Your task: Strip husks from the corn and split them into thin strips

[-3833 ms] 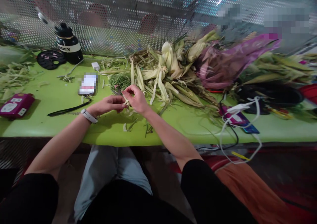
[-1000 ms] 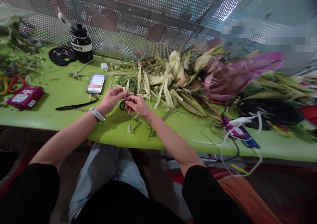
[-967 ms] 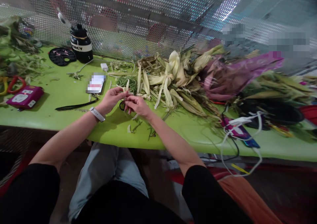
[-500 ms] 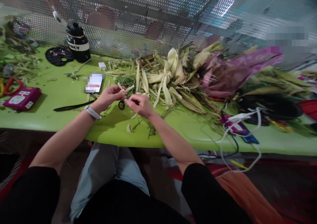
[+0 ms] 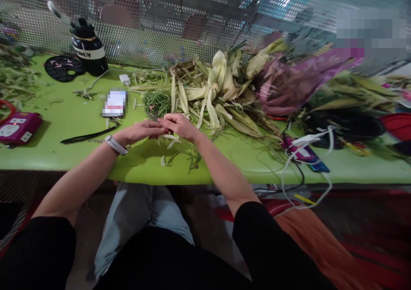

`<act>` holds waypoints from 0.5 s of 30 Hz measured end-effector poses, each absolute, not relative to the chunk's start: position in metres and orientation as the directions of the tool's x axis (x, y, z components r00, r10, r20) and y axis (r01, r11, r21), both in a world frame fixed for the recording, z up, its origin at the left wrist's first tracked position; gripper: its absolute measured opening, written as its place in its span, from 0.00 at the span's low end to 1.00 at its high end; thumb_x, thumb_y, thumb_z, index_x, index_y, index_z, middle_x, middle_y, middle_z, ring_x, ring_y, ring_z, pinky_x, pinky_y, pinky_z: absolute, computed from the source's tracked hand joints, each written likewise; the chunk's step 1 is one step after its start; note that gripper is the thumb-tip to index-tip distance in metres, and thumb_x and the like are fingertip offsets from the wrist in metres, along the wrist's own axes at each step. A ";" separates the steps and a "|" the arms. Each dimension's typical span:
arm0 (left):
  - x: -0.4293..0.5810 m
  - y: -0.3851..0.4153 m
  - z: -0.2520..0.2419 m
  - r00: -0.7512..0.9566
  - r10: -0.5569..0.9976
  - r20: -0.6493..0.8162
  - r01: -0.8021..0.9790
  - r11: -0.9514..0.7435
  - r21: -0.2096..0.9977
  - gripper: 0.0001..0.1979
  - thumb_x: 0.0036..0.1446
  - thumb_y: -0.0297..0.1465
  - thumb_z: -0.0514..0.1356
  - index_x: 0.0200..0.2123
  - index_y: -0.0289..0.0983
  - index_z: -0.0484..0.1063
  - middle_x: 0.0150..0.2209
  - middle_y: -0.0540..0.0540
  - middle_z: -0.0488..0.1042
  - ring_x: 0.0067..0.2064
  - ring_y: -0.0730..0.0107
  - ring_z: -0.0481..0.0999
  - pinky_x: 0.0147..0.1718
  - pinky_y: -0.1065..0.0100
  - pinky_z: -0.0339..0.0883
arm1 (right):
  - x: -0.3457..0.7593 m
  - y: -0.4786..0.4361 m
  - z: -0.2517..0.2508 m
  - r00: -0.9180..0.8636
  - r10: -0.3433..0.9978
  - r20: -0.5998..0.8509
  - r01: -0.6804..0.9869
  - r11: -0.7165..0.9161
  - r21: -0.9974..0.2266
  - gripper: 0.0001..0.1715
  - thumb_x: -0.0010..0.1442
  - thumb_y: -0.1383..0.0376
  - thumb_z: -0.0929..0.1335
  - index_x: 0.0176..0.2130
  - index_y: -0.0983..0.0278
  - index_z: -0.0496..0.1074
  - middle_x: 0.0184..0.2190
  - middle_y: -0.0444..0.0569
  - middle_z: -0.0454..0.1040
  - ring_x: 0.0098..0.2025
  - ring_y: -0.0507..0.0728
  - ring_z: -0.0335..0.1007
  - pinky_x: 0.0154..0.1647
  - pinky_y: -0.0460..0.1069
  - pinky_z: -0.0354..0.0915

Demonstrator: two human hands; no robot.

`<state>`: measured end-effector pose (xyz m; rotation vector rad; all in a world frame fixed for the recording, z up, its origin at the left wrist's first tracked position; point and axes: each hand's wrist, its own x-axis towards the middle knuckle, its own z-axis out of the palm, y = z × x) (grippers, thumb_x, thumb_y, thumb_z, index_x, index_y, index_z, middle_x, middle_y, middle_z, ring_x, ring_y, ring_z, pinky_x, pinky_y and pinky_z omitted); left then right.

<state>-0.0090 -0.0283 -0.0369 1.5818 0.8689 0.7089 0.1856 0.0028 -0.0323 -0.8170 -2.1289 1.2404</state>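
Note:
My left hand [image 5: 143, 130], with a white watch band [image 5: 116, 145] at its wrist, has its fingers pressed together and meets my right hand [image 5: 180, 125] over the table's front part. The right fingers are closed in a pinch at the left fingertips. What either hand grips is hidden between them. Pale husk strips [image 5: 172, 141] show just below the hands; I cannot tell whether they are held or lie loose. A dark narrow piece [image 5: 156, 115] shows just above the fingertips, in front of a bundle of thin green strands [image 5: 159, 101].
A heap of corn husks [image 5: 221, 93] and a purple plastic bag [image 5: 282, 84] lie right of the hands. Left are a phone [image 5: 114, 103], a black strap [image 5: 86, 134], a purple box [image 5: 21, 128] and a dark bottle [image 5: 89, 50]. White cables [image 5: 308, 141] hang over the front edge at right.
My hands have come together; before, they were slightly apart, the left one with a pale husk strip. A black ring below the fingers no longer shows. The view has shifted a little.

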 end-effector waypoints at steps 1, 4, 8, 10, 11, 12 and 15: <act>-0.008 -0.030 -0.034 0.568 0.823 -0.009 0.150 -0.093 0.984 0.12 0.55 0.40 0.67 0.29 0.36 0.81 0.26 0.46 0.74 0.27 0.73 0.66 0.26 0.70 0.57 | 0.185 0.003 -0.033 -0.660 0.732 0.171 0.215 0.402 -0.890 0.34 0.60 0.36 0.65 0.24 0.62 0.62 0.21 0.40 0.61 0.26 0.50 0.54 0.28 0.48 0.52; -0.006 -0.034 -0.027 0.597 0.802 -0.007 0.157 -0.108 0.982 0.14 0.54 0.40 0.68 0.24 0.35 0.79 0.22 0.48 0.70 0.24 0.74 0.63 0.25 0.69 0.56 | 0.183 0.001 -0.033 -0.622 0.748 0.231 0.224 0.453 -0.863 0.35 0.60 0.36 0.65 0.24 0.61 0.60 0.21 0.39 0.57 0.26 0.50 0.51 0.29 0.48 0.51; -0.007 -0.035 -0.026 0.597 0.802 -0.026 0.206 -0.121 0.971 0.13 0.54 0.41 0.68 0.29 0.36 0.83 0.19 0.50 0.68 0.21 0.76 0.60 0.23 0.70 0.53 | 0.181 0.001 -0.034 -0.552 0.778 0.300 0.233 0.489 -0.840 0.35 0.59 0.35 0.65 0.24 0.61 0.60 0.21 0.39 0.56 0.26 0.50 0.52 0.29 0.48 0.51; -0.008 -0.035 -0.028 0.588 0.809 -0.015 0.199 -0.127 0.972 0.13 0.54 0.42 0.68 0.29 0.36 0.83 0.19 0.50 0.68 0.21 0.76 0.61 0.22 0.70 0.53 | 0.182 0.002 -0.033 -0.533 0.791 0.300 0.225 0.474 -0.851 0.36 0.58 0.34 0.66 0.25 0.62 0.61 0.22 0.40 0.58 0.26 0.50 0.53 0.30 0.48 0.53; -0.009 -0.034 -0.029 0.579 0.815 -0.005 0.182 -0.123 0.975 0.14 0.54 0.42 0.68 0.28 0.36 0.82 0.20 0.50 0.69 0.22 0.76 0.62 0.22 0.71 0.54 | 0.184 0.003 -0.033 -0.528 0.801 0.281 0.221 0.449 -0.866 0.36 0.57 0.33 0.65 0.25 0.62 0.61 0.22 0.40 0.60 0.26 0.50 0.55 0.30 0.48 0.54; -0.009 -0.033 -0.031 0.569 0.822 0.002 0.159 -0.112 0.981 0.14 0.54 0.42 0.68 0.28 0.36 0.81 0.21 0.50 0.70 0.23 0.76 0.63 0.23 0.71 0.55 | 0.186 0.004 -0.032 -0.523 0.815 0.250 0.218 0.411 -0.885 0.37 0.58 0.32 0.64 0.24 0.62 0.62 0.21 0.41 0.61 0.26 0.50 0.57 0.30 0.48 0.55; -0.012 -0.029 -0.038 0.514 0.858 0.012 0.029 -0.032 0.999 0.14 0.54 0.41 0.70 0.29 0.35 0.79 0.26 0.49 0.72 0.27 0.76 0.68 0.28 0.72 0.62 | 0.193 0.007 -0.029 -0.503 0.854 0.131 0.226 0.276 -0.934 0.41 0.60 0.31 0.58 0.23 0.63 0.65 0.20 0.44 0.65 0.24 0.51 0.61 0.30 0.48 0.59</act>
